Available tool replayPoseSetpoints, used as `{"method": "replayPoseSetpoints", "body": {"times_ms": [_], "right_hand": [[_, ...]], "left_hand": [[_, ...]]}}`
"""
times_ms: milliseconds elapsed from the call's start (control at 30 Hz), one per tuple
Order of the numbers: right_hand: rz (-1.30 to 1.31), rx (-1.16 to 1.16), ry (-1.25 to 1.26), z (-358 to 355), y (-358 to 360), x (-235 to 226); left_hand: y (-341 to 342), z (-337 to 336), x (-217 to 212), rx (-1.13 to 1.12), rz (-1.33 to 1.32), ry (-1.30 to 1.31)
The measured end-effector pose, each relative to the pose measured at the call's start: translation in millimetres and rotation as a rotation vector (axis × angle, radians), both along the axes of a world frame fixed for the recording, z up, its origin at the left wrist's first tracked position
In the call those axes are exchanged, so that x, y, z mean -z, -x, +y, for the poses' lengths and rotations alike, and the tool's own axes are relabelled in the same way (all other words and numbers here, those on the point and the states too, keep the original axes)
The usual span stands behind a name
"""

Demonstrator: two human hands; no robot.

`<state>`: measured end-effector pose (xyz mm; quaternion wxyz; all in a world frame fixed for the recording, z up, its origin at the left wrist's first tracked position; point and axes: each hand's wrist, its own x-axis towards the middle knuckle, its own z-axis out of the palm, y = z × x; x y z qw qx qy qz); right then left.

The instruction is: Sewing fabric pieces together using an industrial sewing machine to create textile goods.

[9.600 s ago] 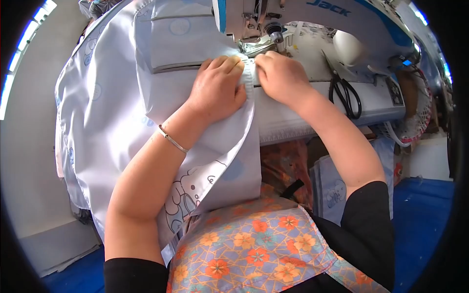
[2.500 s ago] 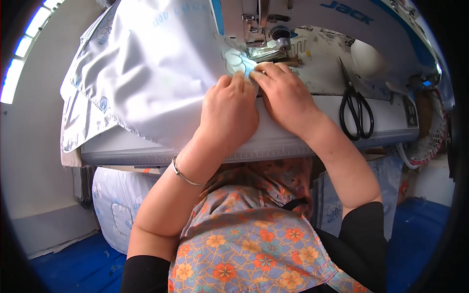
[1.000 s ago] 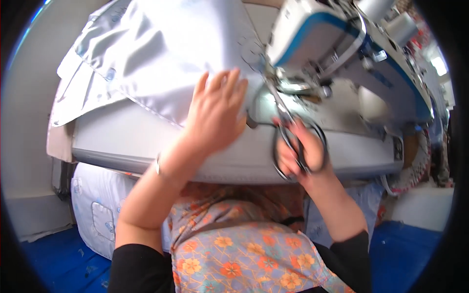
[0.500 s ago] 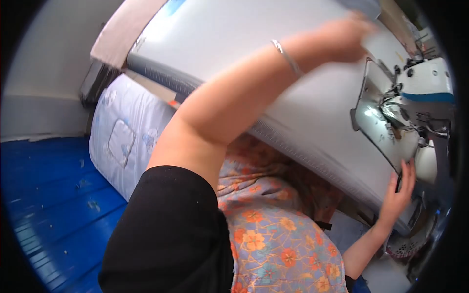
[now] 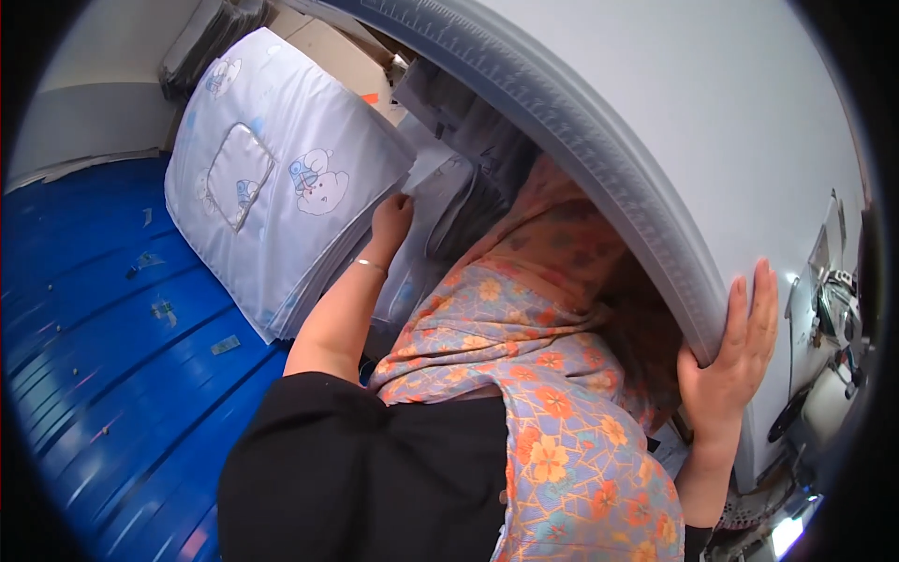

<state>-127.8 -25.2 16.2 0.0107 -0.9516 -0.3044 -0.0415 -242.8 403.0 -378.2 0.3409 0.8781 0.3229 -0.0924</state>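
My left hand [image 5: 392, 217] is down at the right edge of a thick stack of white printed fabric pieces [image 5: 281, 178]. Its fingers are curled in, and what they hold, if anything, is hidden. Bear figures and a small edged square patch [image 5: 241, 178] show on the top piece. My right hand [image 5: 735, 361] rests over the rounded edge of the white sewing table [image 5: 740, 122], fingers stretched out on the top and thumb apart. No thing is in it. A ruler strip [image 5: 599, 159] runs along that edge.
At the far right stands a white sewing machine [image 5: 833, 398], partly cut off. Greyish bundles [image 5: 459, 112] sit under the table, beside a cardboard box [image 5: 332, 47]. The blue floor [image 5: 112, 356] has scraps of tape on it. A flowered apron [image 5: 562, 450] covers my lap.
My left hand has come down from above the table's far right to the fabric stack. My right hand has shifted from beside the machine to the table edge. The view has turned left.
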Motion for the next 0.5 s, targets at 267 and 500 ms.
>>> {"method": "replayPoseSetpoints", "body": {"times_ms": [267,500], "right_hand": [[0.020,-0.056,0.033,10,-11,0],[-0.001,-0.056,0.048,9,-8,0]], "left_hand": [[-69,-55,30,0.389,0.224,-0.139],[-73,-51,41,0.500,0.268,-0.047]]}}
